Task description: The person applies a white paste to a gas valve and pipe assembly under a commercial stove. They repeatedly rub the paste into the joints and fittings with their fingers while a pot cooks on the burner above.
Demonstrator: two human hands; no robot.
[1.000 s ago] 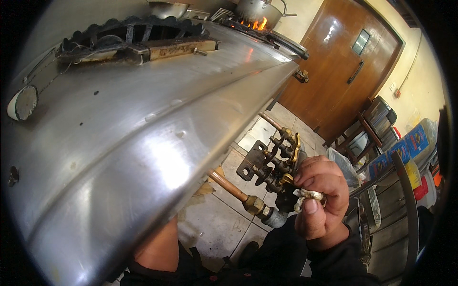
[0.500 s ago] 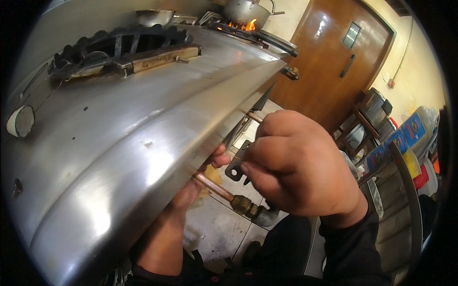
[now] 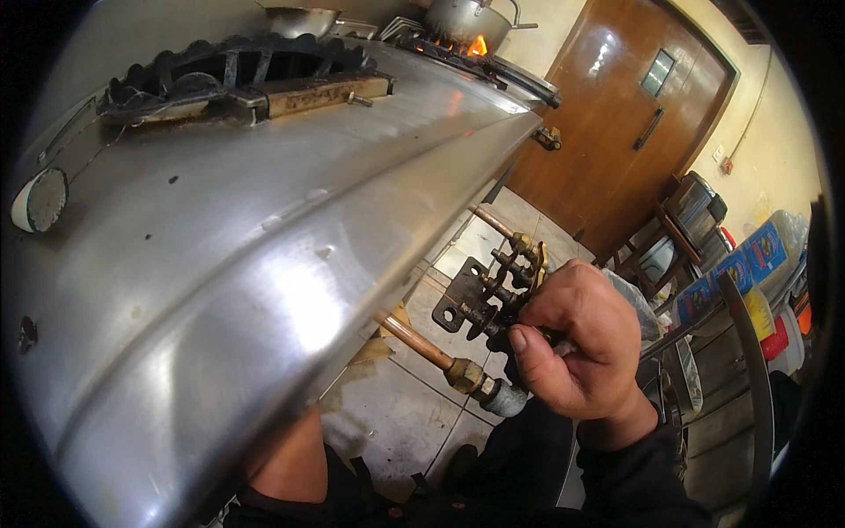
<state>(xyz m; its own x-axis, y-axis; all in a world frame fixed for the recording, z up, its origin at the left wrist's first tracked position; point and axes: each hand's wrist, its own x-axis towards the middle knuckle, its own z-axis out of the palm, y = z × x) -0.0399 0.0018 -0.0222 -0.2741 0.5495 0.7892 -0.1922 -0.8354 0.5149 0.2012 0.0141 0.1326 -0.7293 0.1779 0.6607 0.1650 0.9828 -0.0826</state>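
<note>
A blackened gas valve assembly (image 3: 498, 290) with a flat, holed bracket and brass parts stands out in front of the steel stove edge. My right hand (image 3: 585, 343) is closed on its near end, thumb and curled fingers pressed against the dark metal. A copper pipe (image 3: 412, 339) comes from under the edge to a brass nut (image 3: 469, 378) and a grey elbow (image 3: 504, 398), just below that hand. Behind the assembly, a second copper pipe (image 3: 493, 221) meets a brass fitting. My left forearm (image 3: 295, 462) reaches under the stove edge, which hides the hand.
The steel stove top (image 3: 211, 255) fills the left side, with a black burner ring (image 3: 233, 75) set in it. Flames burn under a pot (image 3: 462, 25) at the back. A brown door (image 3: 620, 123) stands behind; a metal rack (image 3: 748, 370) with containers is at the right.
My right hand has shifted right and down, uncovering more of the valve assembly. My left hand, whose fingers showed beside the copper pipe, has gone out of sight under the stove edge.
</note>
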